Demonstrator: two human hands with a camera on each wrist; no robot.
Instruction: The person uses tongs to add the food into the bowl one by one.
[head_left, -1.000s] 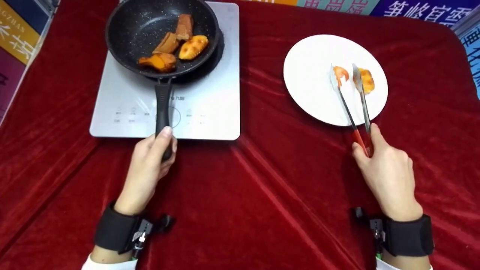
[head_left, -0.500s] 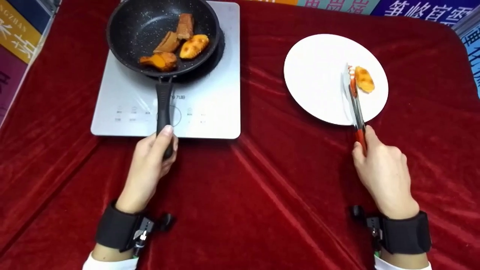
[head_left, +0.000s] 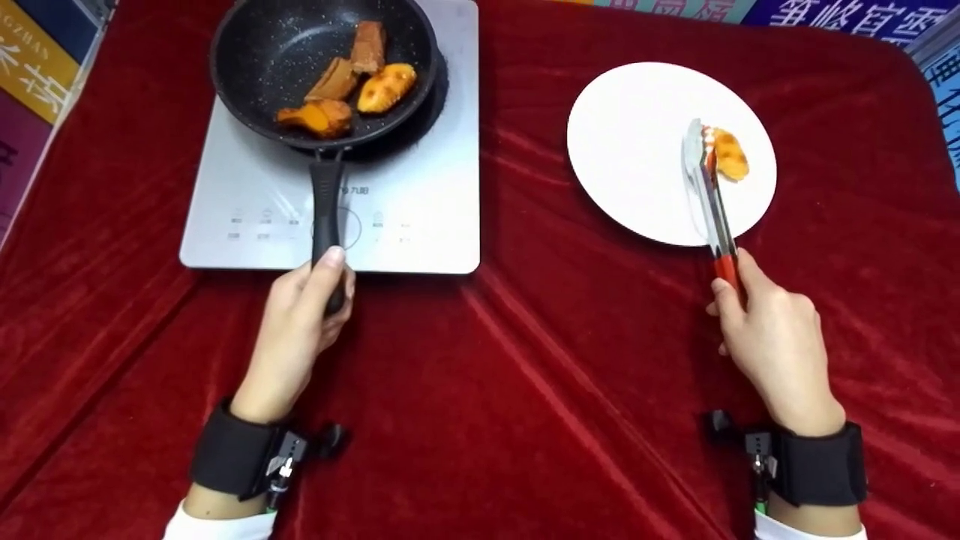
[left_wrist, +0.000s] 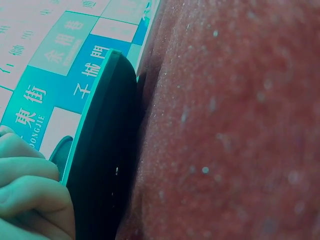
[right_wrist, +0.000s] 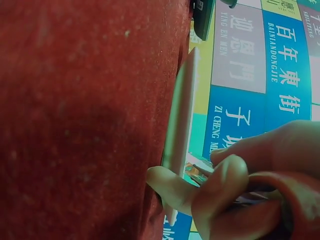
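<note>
Gripping one black pan handle (head_left: pixel 328 225), the left hand (head_left: pixel 304 322) curls round its near end with the thumb laid along the top; the right hand (head_left: pixel 772 341) pinches the red grips of one pair of metal tongs (head_left: pixel 709 199), whose arms lie pressed together. Both hands work over one red cloth (head_left: pixel 487 390). One silver induction hob (head_left: pixel 420 210) lies beyond the left hand and carries one black frying pan (head_left: pixel 270 60) holding four browned food pieces (head_left: pixel 337 82), grouped on the pan's right half. One white plate (head_left: pixel 630 150) lies beyond the right hand; the tongs' tips rest just beside one golden food piece (head_left: pixel 731 154) on the plate's right part
</note>
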